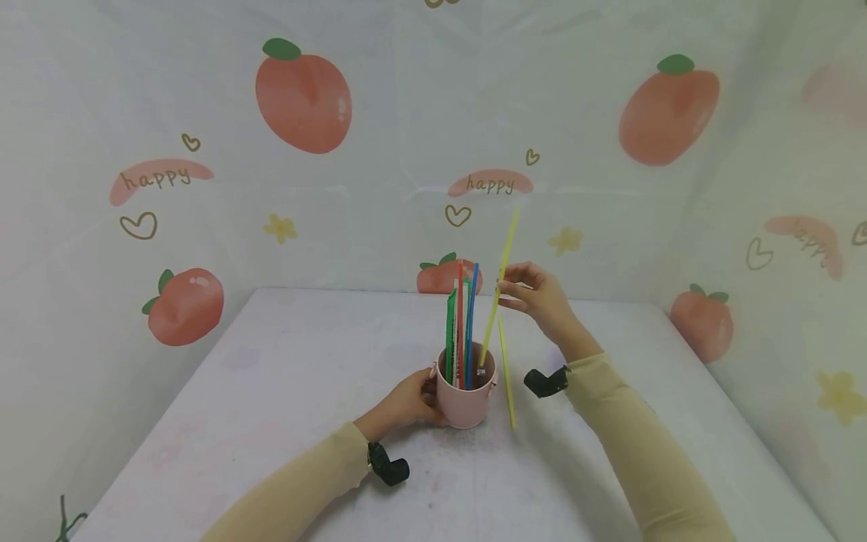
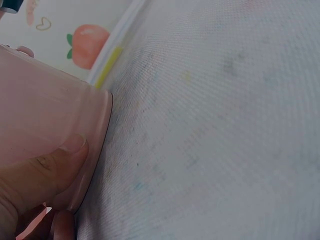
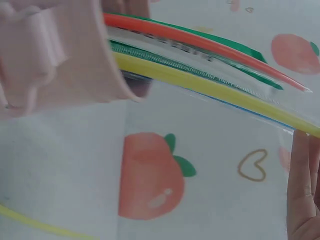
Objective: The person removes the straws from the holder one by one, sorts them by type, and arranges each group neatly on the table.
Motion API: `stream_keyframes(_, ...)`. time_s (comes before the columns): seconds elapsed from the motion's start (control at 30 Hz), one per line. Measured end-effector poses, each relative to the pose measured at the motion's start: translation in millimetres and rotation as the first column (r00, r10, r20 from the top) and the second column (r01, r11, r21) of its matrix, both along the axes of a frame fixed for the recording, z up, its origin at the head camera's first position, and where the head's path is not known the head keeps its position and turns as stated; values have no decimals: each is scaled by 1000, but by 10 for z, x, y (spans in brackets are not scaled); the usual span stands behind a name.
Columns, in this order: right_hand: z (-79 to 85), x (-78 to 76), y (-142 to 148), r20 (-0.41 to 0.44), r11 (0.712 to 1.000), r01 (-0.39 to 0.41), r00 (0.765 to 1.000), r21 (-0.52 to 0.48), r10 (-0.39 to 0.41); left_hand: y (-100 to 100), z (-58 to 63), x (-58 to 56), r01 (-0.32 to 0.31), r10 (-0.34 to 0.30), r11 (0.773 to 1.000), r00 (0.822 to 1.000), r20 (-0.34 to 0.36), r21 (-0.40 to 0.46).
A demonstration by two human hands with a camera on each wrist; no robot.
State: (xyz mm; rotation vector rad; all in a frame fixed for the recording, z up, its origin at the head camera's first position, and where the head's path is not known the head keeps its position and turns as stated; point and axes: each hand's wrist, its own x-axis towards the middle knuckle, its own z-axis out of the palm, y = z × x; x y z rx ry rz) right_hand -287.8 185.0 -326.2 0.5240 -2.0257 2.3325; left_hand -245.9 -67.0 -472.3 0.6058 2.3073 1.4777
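Observation:
A small pink bucket [image 1: 463, 410] stands upright on the table, with a handle fitting on each side. My left hand [image 1: 408, 401] grips it from the left, and in the left wrist view the thumb [image 2: 62, 162] lies along its wall near the base. Inside stand a red straw [image 1: 460, 316], a blue straw [image 1: 473, 324] and slim green-and-white packets [image 1: 450, 339]. My right hand [image 1: 540, 299] pinches a long yellow straw [image 1: 508, 248] between thumb and fingers. That straw leans right, its lower end inside the bucket's mouth.
Another yellow straw [image 1: 507, 384] lies on the table [image 1: 325, 361] just right of the bucket. A white printed curtain [image 1: 406, 113] closes off the back and sides. Black wrist cameras [image 1: 389, 465] sit on both sleeves.

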Motion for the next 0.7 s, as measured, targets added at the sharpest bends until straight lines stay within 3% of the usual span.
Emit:
stream_keyframes(0.37, 242, -14, 227, -36, 997, 58, 998, -57, -60, -9, 6, 2, -5, 5, 1000, 1000, 10, -2)
stream_keyframes(0.7, 62, 5, 465, 22, 993, 103, 995, -52, -102, -9, 12, 8, -9, 9, 1000, 1000, 14, -14)
